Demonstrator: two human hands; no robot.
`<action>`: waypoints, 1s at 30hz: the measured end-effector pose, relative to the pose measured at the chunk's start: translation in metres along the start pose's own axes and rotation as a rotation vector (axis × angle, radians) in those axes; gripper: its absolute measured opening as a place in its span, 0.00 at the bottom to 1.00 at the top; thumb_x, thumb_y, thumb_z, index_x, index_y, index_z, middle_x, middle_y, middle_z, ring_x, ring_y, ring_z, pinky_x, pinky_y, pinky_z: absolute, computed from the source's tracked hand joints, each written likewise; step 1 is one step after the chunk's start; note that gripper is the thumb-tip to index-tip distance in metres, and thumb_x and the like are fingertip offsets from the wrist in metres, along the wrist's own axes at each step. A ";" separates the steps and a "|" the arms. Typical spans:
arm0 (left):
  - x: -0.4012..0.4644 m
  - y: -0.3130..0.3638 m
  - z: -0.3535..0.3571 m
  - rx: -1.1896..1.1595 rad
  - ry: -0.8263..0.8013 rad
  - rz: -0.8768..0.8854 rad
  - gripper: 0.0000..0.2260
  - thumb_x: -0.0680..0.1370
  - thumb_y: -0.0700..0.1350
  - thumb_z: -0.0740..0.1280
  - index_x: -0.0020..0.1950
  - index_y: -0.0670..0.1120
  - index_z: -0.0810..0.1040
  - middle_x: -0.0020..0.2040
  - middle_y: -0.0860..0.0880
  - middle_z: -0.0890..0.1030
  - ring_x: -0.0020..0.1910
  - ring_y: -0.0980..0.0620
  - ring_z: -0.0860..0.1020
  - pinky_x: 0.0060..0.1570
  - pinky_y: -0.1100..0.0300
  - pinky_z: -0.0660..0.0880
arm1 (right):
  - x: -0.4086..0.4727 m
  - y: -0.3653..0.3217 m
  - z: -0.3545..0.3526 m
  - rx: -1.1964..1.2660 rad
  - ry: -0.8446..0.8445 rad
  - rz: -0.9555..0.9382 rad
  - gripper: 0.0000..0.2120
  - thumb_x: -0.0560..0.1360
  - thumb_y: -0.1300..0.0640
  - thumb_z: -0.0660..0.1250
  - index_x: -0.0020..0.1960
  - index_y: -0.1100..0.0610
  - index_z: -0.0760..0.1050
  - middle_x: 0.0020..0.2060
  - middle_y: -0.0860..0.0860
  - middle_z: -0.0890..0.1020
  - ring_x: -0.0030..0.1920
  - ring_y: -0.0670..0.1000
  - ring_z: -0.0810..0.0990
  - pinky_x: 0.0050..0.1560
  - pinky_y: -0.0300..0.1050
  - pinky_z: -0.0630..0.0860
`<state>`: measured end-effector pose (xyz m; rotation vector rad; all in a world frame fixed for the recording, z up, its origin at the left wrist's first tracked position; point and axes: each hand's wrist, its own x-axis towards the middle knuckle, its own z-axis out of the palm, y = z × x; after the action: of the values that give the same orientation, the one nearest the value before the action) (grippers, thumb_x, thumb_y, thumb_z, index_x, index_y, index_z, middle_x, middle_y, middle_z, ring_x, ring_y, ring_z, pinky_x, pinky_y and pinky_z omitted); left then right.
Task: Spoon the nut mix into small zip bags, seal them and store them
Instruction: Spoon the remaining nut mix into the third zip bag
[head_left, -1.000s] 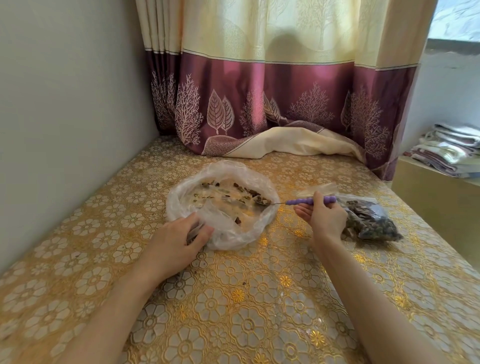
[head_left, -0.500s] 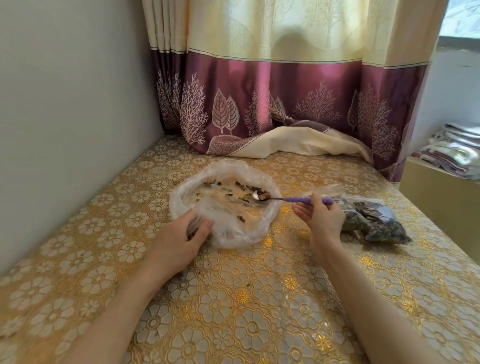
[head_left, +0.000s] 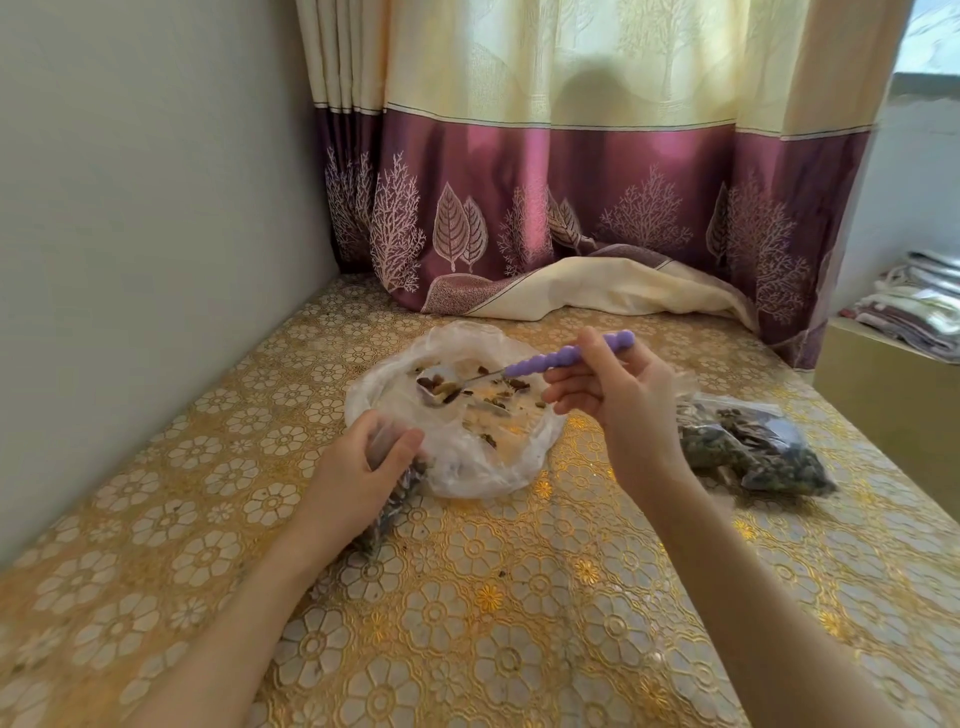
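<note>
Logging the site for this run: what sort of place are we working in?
Most likely a home room, not a workshop: a floral gold tablecloth on the work surface, a maroon-and-cream curtain draped onto it, and folded linens stacked at right.

You have the big plastic bag (head_left: 483, 457) lying on the tablecloth (head_left: 467, 623) at centre. At its 7 o'clock sits the small zip bag (head_left: 395, 499), touching it. At its 3 o'clock, apart from it, lie the filled zip bags (head_left: 753, 452). The spoon (head_left: 519, 366) hangs over the big bag, handle toward 2 o'clock. The curtain (head_left: 571, 208) hangs at 12, the wall (head_left: 130, 234) at 9.
</note>
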<state>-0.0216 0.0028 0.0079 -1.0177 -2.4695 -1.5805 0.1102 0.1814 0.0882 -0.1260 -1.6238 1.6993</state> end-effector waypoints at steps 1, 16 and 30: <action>0.000 0.000 0.000 -0.008 -0.002 -0.008 0.25 0.69 0.65 0.60 0.44 0.43 0.76 0.32 0.49 0.69 0.29 0.54 0.70 0.32 0.63 0.66 | -0.001 -0.001 0.001 -0.034 -0.056 -0.036 0.12 0.80 0.61 0.59 0.41 0.63 0.75 0.33 0.53 0.85 0.29 0.50 0.80 0.31 0.38 0.77; -0.001 0.006 -0.002 -0.050 -0.054 0.021 0.19 0.63 0.64 0.69 0.49 0.58 0.75 0.43 0.58 0.80 0.40 0.67 0.77 0.35 0.73 0.71 | 0.017 0.019 -0.028 0.092 0.163 0.130 0.09 0.79 0.60 0.61 0.46 0.64 0.76 0.33 0.56 0.83 0.31 0.51 0.81 0.34 0.39 0.79; -0.003 0.010 -0.002 -0.004 -0.034 0.071 0.06 0.66 0.63 0.65 0.38 0.64 0.76 0.38 0.69 0.76 0.37 0.71 0.72 0.35 0.70 0.65 | 0.024 0.061 -0.039 -0.082 0.335 0.265 0.16 0.80 0.57 0.60 0.38 0.64 0.77 0.30 0.56 0.84 0.28 0.48 0.81 0.29 0.36 0.78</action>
<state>-0.0143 0.0018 0.0160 -1.1288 -2.4243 -1.5604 0.0875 0.2329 0.0370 -0.6563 -1.4703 1.6949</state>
